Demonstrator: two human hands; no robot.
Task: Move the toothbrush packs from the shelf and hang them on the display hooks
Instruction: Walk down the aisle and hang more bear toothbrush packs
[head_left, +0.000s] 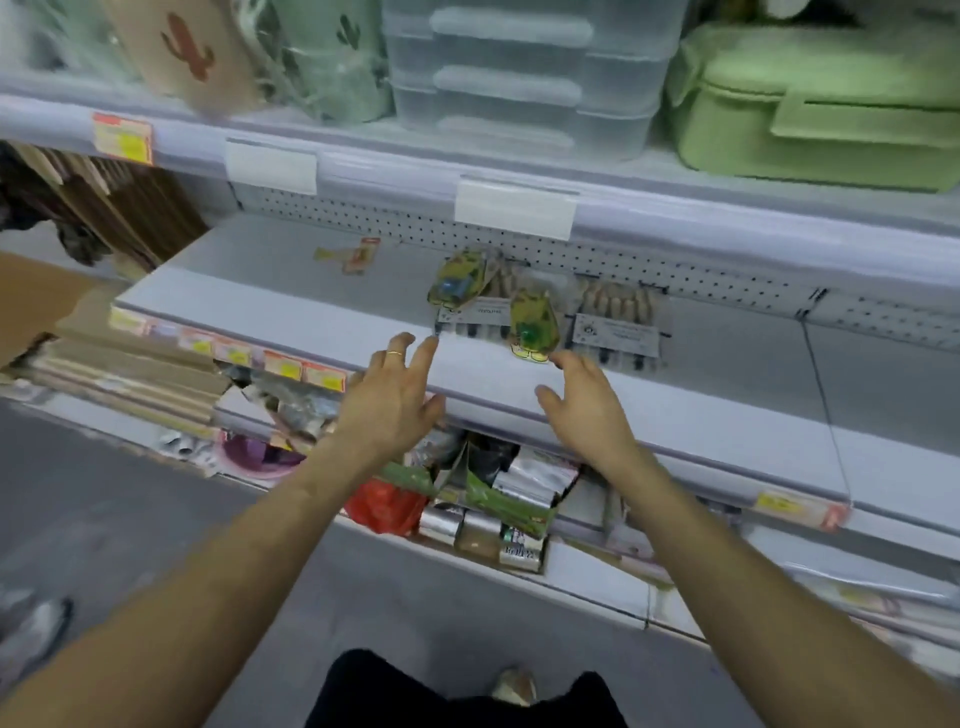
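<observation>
Both bare arms reach out over the front edge of the middle shelf (291, 306), a pale grey board with a pegboard (691, 278) along its far side. The left hand (389, 397), a thin ring on one finger, has its fingers spread and fairly straight; its grip is wide open and has hold of nothing, and the fingertips are just beside the near left corner of the left toothbrush pack (475, 314). The right hand (589, 410) hovers to the right of it with fingers loosely spread, its grip likewise open and empty, the fingertips just beside the near end of a yellow-green pack (532, 327); blur makes it impossible to tell whether they touch. The two toothbrush packs lie flat on the shelf near the pegboard, each a clear pack of tan-handled brushes with a white card across it, the right toothbrush pack (618, 325) just beside the left one. The yellow-green pack lies over the gap between them, and a second yellow-green pack (457, 283) lies on the far left part of the left one. Farther left a small red-and-yellow pack (353, 254) lies alone. On the upper shelf stand clear plastic containers (530, 78) and a green lunch box (821, 104). Foil-wrapped goods (493, 514) crowd the lower shelf beneath the hands.
</observation>
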